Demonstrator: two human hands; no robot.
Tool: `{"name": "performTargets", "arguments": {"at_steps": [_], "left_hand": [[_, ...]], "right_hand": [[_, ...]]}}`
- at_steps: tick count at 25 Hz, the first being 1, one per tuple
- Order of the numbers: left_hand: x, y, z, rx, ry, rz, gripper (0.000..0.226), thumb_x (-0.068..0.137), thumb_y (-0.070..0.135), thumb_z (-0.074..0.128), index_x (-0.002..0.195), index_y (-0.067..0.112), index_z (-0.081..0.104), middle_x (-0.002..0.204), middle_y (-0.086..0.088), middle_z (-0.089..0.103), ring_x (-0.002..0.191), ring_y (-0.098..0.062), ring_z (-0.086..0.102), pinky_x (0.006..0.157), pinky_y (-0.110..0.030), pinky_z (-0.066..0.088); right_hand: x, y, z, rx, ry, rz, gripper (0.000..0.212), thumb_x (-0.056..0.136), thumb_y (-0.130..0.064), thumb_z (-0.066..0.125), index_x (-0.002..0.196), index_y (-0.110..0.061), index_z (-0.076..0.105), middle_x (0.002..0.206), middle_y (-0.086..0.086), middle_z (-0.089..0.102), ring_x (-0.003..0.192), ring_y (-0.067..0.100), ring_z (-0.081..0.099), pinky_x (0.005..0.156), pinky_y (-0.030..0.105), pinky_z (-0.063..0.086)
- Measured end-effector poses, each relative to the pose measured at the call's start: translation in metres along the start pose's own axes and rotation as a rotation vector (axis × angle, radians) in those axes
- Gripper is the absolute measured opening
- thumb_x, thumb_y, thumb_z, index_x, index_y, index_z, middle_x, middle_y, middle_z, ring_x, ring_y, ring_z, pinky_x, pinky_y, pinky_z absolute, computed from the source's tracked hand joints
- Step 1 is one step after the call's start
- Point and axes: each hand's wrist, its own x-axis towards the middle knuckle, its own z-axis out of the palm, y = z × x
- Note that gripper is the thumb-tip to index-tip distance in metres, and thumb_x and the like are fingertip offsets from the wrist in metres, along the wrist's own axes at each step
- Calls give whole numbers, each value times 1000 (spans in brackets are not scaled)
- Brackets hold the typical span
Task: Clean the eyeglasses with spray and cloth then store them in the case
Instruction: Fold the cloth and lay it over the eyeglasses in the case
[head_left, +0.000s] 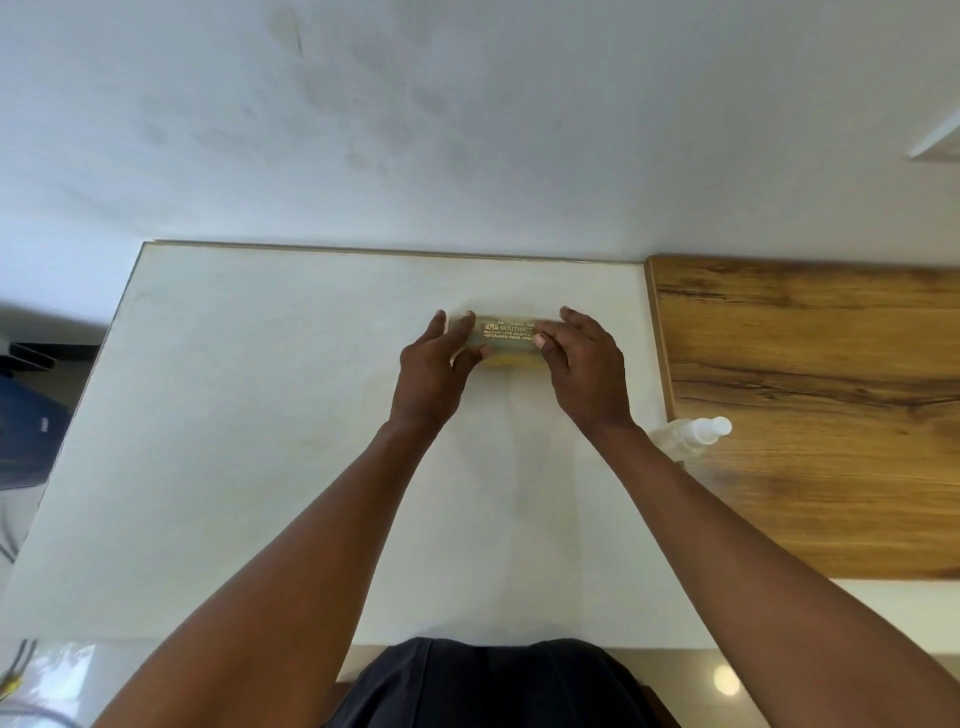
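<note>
A pale glasses case (506, 335) with gold lettering on its lid lies on the white table (260, 415), toward the far middle. My left hand (434, 366) holds its left end, fingers over the top and thumb at the front. My right hand (584, 364) holds its right end the same way. A yellow strip, perhaps the cloth (506, 362), shows along the case's near edge. The eyeglasses are not visible. A clear spray bottle (691, 436) lies on its side to the right of my right forearm.
A wooden board (810, 415) adjoins the table on the right, with the bottle across the seam. A white wall (467, 130) rises behind the table. Dark and blue items (26, 415) sit on the floor beyond the table's left edge.
</note>
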Motion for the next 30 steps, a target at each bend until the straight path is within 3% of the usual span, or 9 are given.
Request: {"name": "performTargets", "arguments": {"at_steps": [2, 5, 7, 10, 18, 26, 30], "left_hand": [[-5, 1, 4, -139, 105, -126, 39, 85, 22, 66, 123, 14, 59, 130, -17, 56, 121, -23, 52, 85, 4, 26], [-10, 3, 6, -350, 163, -322, 40, 83, 23, 68, 122, 21, 60, 115, -3, 68, 105, -10, 60, 81, -6, 38], [-12, 5, 6, -437, 184, -393, 45, 81, 20, 70, 124, 19, 58, 119, 1, 66, 101, -7, 60, 87, -13, 41], [-20, 7, 5, -474, 205, -436, 53, 79, 17, 71, 129, 13, 52, 130, 1, 58, 105, -8, 57, 96, -22, 41], [-76, -2, 10, -575, 226, -540, 52, 79, 17, 72, 128, 17, 54, 126, 2, 61, 106, -5, 56, 94, -21, 38], [-95, -5, 10, -620, 244, -560, 51, 81, 13, 69, 129, 16, 53, 128, 2, 59, 113, -8, 55, 100, -26, 39], [-94, -5, 9, -622, 255, -569, 51, 81, 13, 69, 129, 17, 53, 126, 3, 60, 106, -7, 56, 96, -25, 41]], "right_hand": [[0, -4, 0, 74, 43, 156, 39, 90, -23, 58, 124, -5, 54, 133, 18, 50, 128, 29, 40, 105, 35, 31], [1, -9, 0, 134, 67, 347, 48, 87, -26, 62, 126, -1, 49, 125, 20, 56, 119, 33, 48, 97, 35, 35], [-1, -13, 0, 168, 82, 389, 43, 87, -24, 62, 121, 1, 51, 120, 21, 60, 113, 35, 51, 92, 35, 37], [-12, -18, -2, 198, 132, 397, 38, 87, -21, 62, 116, 2, 53, 116, 21, 61, 110, 35, 53, 89, 34, 38], [-66, -19, 4, 232, 120, 437, 46, 92, -17, 54, 134, -4, 43, 129, 19, 53, 121, 31, 48, 100, 34, 36], [-83, -19, 4, 225, 92, 415, 44, 91, -17, 56, 131, -1, 45, 127, 20, 54, 121, 32, 47, 99, 32, 34], [-85, -19, 3, 231, 92, 423, 44, 91, -16, 56, 130, -1, 46, 126, 20, 55, 120, 32, 47, 99, 32, 34]]}}
